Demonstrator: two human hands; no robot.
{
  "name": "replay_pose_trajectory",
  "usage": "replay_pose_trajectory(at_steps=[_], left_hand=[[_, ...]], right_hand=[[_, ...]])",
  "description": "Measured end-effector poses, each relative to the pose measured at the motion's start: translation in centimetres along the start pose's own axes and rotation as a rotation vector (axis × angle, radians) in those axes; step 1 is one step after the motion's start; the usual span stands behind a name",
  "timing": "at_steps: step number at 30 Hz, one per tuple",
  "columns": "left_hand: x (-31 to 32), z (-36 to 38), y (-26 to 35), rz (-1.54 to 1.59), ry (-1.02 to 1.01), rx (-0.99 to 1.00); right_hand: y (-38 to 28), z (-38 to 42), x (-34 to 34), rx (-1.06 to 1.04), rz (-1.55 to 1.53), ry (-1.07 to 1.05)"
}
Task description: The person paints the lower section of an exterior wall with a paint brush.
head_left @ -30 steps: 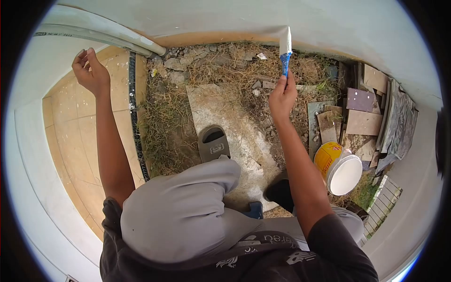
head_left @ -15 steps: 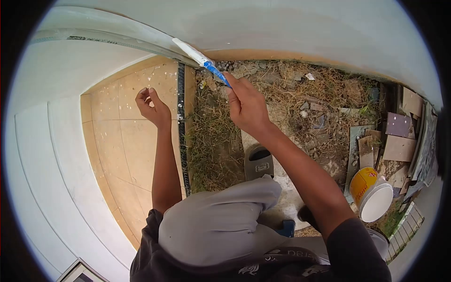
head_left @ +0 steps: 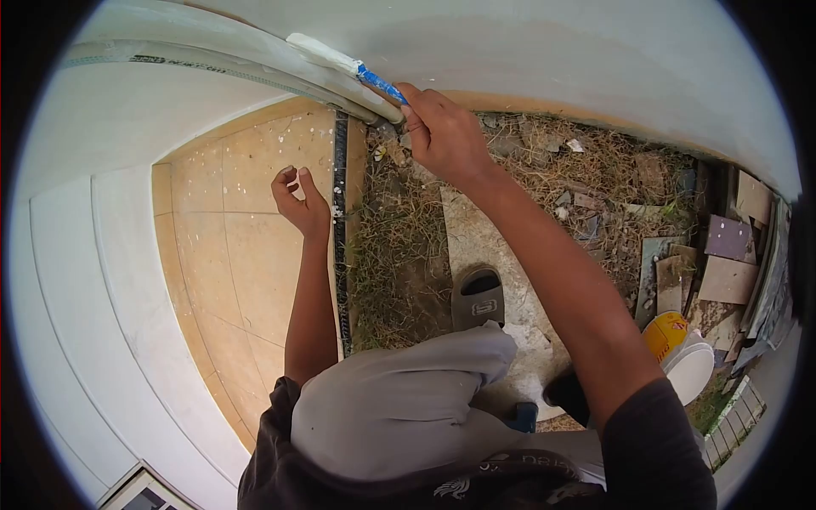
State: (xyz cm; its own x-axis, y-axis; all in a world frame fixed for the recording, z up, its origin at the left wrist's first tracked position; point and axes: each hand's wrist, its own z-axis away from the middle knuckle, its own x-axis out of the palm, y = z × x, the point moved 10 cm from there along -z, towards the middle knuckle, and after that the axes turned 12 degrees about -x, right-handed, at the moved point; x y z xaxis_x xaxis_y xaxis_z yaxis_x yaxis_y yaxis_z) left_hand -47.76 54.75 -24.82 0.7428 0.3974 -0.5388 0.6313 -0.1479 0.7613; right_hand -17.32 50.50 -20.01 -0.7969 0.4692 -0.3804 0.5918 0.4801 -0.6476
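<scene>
My right hand (head_left: 448,140) is closed round the blue handle of a paintbrush (head_left: 380,83). The brush's long head is coated in white and points up and left, lying along the grey wall (head_left: 527,51) where it meets the vertical pipes (head_left: 280,83). Over the tiled floor (head_left: 255,272), my left hand (head_left: 301,201) hangs with fingers loosely curled and the thumb apart. Nothing is in it.
A white and yellow bucket (head_left: 690,374) stands at the right, beside stacked tile pieces (head_left: 728,280). Dry grass and rubble (head_left: 544,170) cover the ground below the wall. A dark raised edge (head_left: 341,212) borders the tiled floor. My sandalled foot (head_left: 478,297) rests on a pale slab.
My right hand has moved up and slightly left, carrying the paintbrush further along the wall beside the pipes. My left hand has shifted a little to the right.
</scene>
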Motion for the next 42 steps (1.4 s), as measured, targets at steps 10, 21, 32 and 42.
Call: replay_pose_trajectory(at_steps=[10,21,32,42], left_hand=[[3.6,3.3,4.1,-0.034,-0.14,0.189],[4.3,3.6,5.6,-0.024,-0.176,0.195],[4.4,3.4,4.8,0.024,-0.171,0.169],[4.2,3.3,4.1,-0.009,-0.17,0.161]], right_hand=[[6.1,6.6,4.2,0.176,0.182,-0.299],[10.7,9.2,7.4,0.491,0.226,-0.652],[5.1,4.6,3.7,0.285,0.184,-0.347],[8.5,8.5,4.8,0.113,0.253,-0.363]])
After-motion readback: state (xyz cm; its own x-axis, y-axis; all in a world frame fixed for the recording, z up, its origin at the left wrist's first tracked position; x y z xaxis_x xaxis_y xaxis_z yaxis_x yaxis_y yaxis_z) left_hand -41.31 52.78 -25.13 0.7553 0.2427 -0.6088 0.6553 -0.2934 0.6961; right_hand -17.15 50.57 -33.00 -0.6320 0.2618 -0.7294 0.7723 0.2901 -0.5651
